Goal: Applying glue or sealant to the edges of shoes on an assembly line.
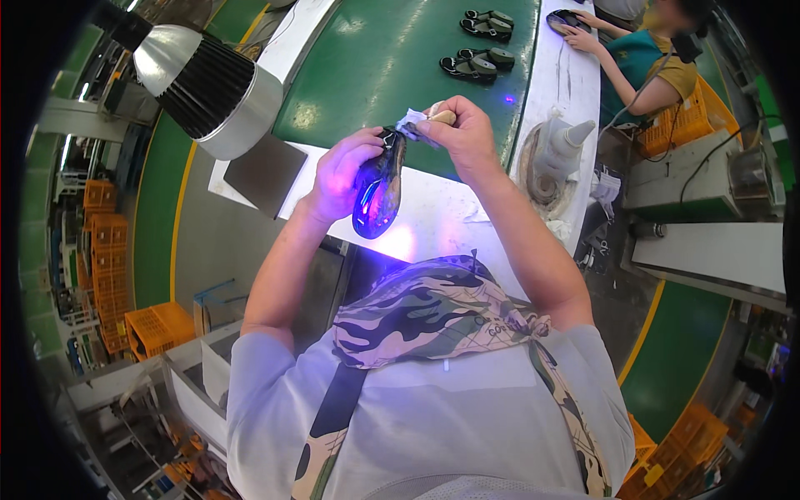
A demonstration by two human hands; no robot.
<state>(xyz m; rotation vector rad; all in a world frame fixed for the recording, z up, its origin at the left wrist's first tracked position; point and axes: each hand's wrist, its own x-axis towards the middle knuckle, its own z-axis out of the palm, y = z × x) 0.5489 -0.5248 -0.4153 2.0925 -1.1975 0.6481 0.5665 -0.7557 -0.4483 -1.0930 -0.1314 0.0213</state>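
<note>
My left hand (340, 173) is wrapped round a dark, glossy shoe (379, 190), which hangs with one end down above the white table edge. Violet light glows on the shoe's surface and on my fingers. At the shoe's upper end, my right hand (469, 140) pinches a crumpled white cloth (409, 124) against it. A pale tan, rounded piece (443, 117) also shows among the right fingers; its kind is unclear. The right fingertips are partly hidden by the cloth.
A large silver and black lamp (212, 92) hangs at the left. Strapped black shoes (469, 68) sit on the green belt (367, 75). At the right stands a white squeeze bottle (565, 143). Beyond, a co-worker (640, 71) handles another dark shoe (567, 22).
</note>
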